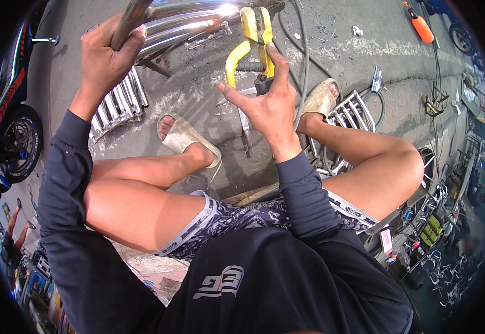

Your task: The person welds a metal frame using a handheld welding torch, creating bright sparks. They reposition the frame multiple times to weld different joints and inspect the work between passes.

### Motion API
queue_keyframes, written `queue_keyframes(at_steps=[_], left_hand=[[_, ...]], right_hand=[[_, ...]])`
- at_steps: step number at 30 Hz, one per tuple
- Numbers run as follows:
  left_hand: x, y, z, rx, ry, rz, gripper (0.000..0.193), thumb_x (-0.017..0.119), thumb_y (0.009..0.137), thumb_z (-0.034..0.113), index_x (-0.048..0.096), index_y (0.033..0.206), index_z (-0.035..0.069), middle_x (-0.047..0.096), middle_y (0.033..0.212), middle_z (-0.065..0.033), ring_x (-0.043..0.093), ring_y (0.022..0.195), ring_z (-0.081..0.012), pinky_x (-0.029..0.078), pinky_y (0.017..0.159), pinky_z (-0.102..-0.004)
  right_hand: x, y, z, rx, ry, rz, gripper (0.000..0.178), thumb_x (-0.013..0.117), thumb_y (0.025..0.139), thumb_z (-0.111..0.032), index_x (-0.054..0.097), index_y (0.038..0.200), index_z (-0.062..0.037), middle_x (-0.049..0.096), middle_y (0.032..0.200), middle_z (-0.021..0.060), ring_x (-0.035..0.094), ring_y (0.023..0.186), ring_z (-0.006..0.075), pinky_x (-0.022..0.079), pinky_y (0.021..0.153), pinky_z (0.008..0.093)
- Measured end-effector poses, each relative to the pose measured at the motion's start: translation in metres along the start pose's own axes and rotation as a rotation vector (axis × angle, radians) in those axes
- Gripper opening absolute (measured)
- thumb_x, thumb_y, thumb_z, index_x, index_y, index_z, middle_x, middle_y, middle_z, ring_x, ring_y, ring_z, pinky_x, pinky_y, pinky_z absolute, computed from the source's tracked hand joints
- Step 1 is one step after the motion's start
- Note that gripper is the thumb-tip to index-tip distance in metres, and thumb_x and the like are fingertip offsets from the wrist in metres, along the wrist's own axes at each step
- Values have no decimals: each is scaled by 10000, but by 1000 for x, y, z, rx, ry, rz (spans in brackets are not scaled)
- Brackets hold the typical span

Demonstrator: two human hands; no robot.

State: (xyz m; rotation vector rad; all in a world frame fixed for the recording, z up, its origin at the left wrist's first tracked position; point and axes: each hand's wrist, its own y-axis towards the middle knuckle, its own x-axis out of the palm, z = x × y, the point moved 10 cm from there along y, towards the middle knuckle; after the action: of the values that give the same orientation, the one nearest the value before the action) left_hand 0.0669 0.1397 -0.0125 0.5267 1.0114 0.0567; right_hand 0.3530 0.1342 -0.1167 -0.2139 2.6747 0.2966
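Observation:
My left hand (106, 53) is closed round a dark metal bar (128, 25) at the upper left. Shiny chrome tubes (184, 25) lie just beyond that fist. Before my right hand (270, 108) is a yellow clamp-like tool (259, 33) with a curved arm and a grey ribbed or threaded piece; its exact kind is unclear. The right thumb and forefinger are stretched wide apart, and the forefinger's tip is against or just beside the tool. The other right fingers are partly hidden. A dark block sits at the tool's near end, between thumb and forefinger.
Bundled chrome tubes (121, 103) lie left of my sandalled feet, and a metal rack (354, 117) stands right. Cables (307, 50) cross the concrete ground. An orange-handled tool (420, 28) lies far right. A motorcycle (14, 139) stands left; metal parts (457, 267) cover the lower right.

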Motion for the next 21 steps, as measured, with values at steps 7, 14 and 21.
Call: queue_keyframes(at_steps=[7, 14, 21], left_hand=[[1, -1, -5, -18, 24, -3, 263, 757, 955, 196, 782, 1146, 16, 763, 893, -137, 726, 748, -238, 566, 728, -348], [1, -2, -7, -48, 3, 10, 280, 750, 988, 238, 775, 1154, 14, 743, 857, -127, 705, 736, -209, 555, 719, -339], [1, 0, -17, -116, -8, 0, 280, 738, 1013, 268, 761, 1089, 0, 638, 748, -76, 591, 663, -173, 504, 661, -325]], right_hand=[[1, 1, -3, -55, -50, 3, 1018, 1003, 724, -303, 415, 1516, -49, 748, 1173, 233, 771, 1066, 304, 610, 939, 421], [2, 2, -4, -66, -51, 4, 1039, 1006, 716, -315, 411, 1528, -55, 725, 1236, 249, 765, 1089, 315, 608, 947, 425], [2, -1, -3, -133, -39, 57, 1054, 1010, 718, -320, 397, 1532, -53, 722, 1249, 247, 762, 1103, 303, 606, 955, 420]])
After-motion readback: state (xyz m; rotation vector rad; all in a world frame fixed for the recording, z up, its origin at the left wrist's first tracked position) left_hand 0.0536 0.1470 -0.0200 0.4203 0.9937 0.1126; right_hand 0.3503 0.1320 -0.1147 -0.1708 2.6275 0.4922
